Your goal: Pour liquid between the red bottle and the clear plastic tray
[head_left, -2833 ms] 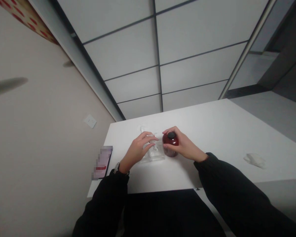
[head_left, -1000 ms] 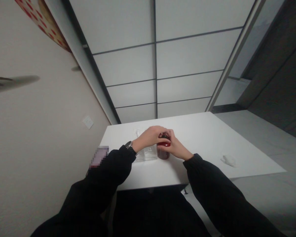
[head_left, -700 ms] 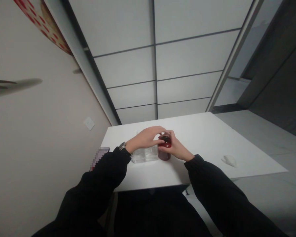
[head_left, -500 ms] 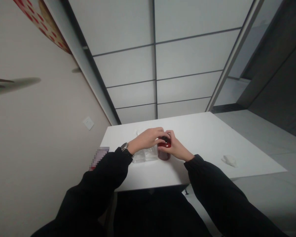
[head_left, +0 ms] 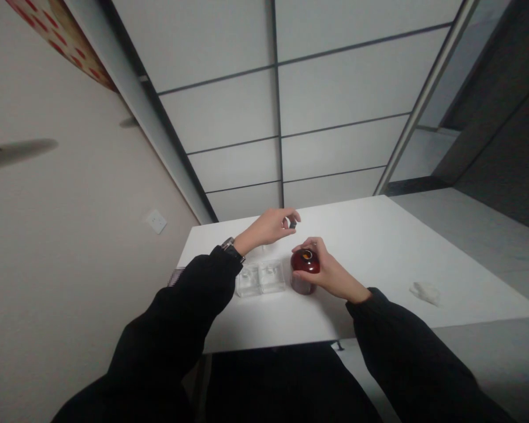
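A dark red, glossy round bottle (head_left: 303, 281) stands upright on the white table, its mouth uncovered and amber inside. My right hand (head_left: 321, 264) is wrapped around its upper side. Above and to the left of it, my left hand (head_left: 271, 226) pinches a small black cap (head_left: 293, 224) between thumb and fingers, apart from the bottle. Just left of the bottle sits a clear plastic tray (head_left: 261, 278) with two compartments, in which clear items show faintly. Behind the tray, partly under my left wrist, lies something clear that I cannot make out.
A crumpled white tissue (head_left: 425, 292) lies on the right part of the white table (head_left: 357, 235). White panelled sliding doors (head_left: 229, 117) rise behind the table. A wall with a socket (head_left: 157, 221) runs along the left.
My left hand has lifted the black cap off the bottle and moved up and away with it. The bottle's mouth now shows. My right hand still holds the bottle.
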